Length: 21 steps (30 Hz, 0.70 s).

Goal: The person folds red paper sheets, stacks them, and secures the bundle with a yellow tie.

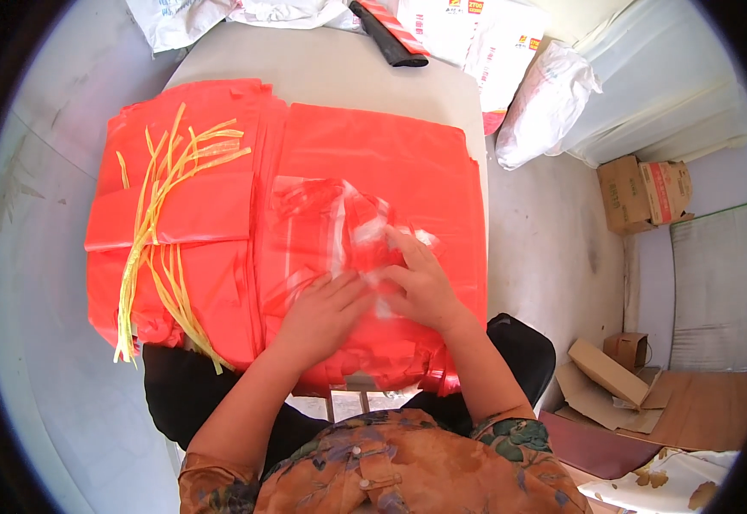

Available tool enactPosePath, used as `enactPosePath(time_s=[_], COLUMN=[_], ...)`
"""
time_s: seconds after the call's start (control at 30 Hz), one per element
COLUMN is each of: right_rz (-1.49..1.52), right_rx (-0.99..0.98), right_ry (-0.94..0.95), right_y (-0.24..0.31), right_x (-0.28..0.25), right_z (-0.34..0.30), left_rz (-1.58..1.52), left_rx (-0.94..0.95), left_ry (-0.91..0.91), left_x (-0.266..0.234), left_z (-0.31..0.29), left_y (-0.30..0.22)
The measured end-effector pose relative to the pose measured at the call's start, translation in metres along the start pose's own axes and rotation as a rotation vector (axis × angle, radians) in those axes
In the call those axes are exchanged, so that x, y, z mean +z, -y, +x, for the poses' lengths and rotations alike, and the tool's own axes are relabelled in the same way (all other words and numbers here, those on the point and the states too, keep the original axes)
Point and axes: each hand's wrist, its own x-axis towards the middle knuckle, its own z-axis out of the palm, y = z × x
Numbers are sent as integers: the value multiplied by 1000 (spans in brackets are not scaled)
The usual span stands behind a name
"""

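Observation:
A stack of red plastic bags (382, 141) covers the right part of the table in front of me. On top lies a crumpled, glossy, see-through red plastic bag (335, 227). My left hand (326, 313) rests on its near part, palm down, with the fingers laid out over the film. Just to the right, my right hand (421, 283) touches the same crumpled film with its fingers apart. Slight blur hides the fingertips' exact contact. Beside the stack at left is another pile of red bags (211, 206), with a bundle of yellow plastic ties (146, 236) lying across it.
The pale table (305, 64) shows beyond the bags. White printed sacks (442, 38) and a black-and-red rolled item (391, 38) lie at its far edge. A stuffed white sack (545, 107) stands at the far right. Cardboard boxes (630, 193) and flattened cardboard (605, 377) are farther right.

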Motion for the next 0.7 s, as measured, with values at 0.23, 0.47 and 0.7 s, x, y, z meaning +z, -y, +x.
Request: enactPosePath(time_s=[0.23,0.47,0.7], right_rz=[68,2,94], right_rx=[380,501,238], right_ry=[-147,-57,49], right_y=[-19,-29,21], right_x=[2,-33,-87], right_z=[24,54,17], left_rz=[15,6,-15], left_rx=[1,28,-370], left_ry=[13,-37,730], left_x=[1,7,-12], left_z=[-1,-1,6], left_y=[2,5,-7])
